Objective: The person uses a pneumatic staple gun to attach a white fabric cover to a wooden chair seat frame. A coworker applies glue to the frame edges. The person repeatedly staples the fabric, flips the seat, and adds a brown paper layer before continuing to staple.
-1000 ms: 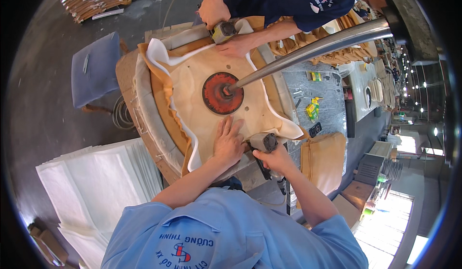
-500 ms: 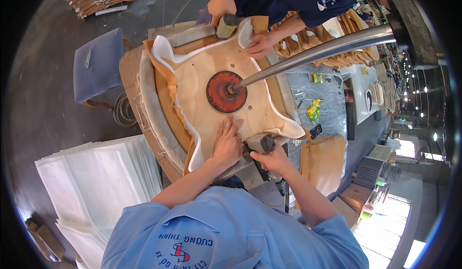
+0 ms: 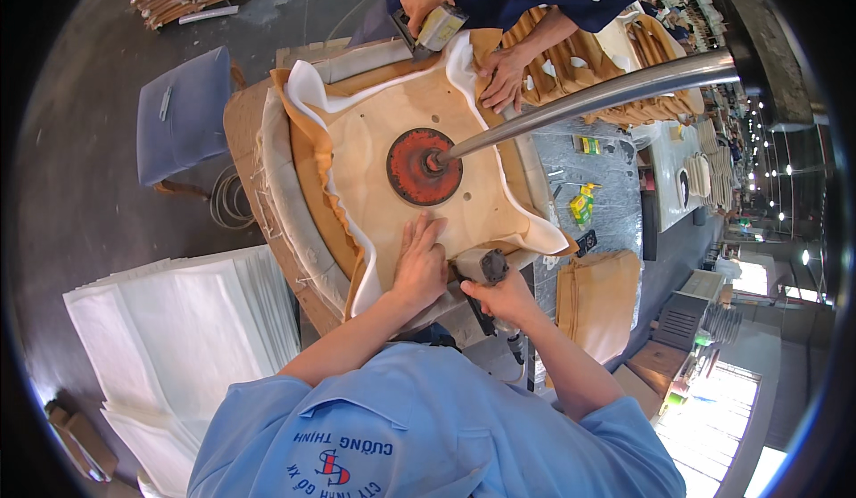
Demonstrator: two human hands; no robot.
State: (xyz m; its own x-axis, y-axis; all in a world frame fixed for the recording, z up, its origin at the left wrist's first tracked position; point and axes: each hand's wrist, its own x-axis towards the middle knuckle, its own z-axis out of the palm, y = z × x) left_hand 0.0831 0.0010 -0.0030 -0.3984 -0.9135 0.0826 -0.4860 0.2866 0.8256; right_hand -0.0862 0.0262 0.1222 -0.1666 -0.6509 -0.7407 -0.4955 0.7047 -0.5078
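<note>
A plywood seat panel lies with white padding and tan leather-like cover folded up around its edges. My left hand rests on the panel's near edge with fingers stretched out. In my right hand is a staple gun, its nose at the near right edge of the panel. A red round press plate on a metal rod bears on the panel's middle. Across from me, a co-worker's hand holds another staple gun; their other hand touches the cover at the far right corner.
A blue upholstered seat stands at left, above a stack of white sheets. To the right, a plastic-covered table carries yellow-green boxes and tan sheets. Tan covers are piled at the far right.
The co-worker's staple gun has lifted and turned away from the far corner, and their other hand has shifted right. The panel has moved slightly. My own hands stay nearly where they were.
</note>
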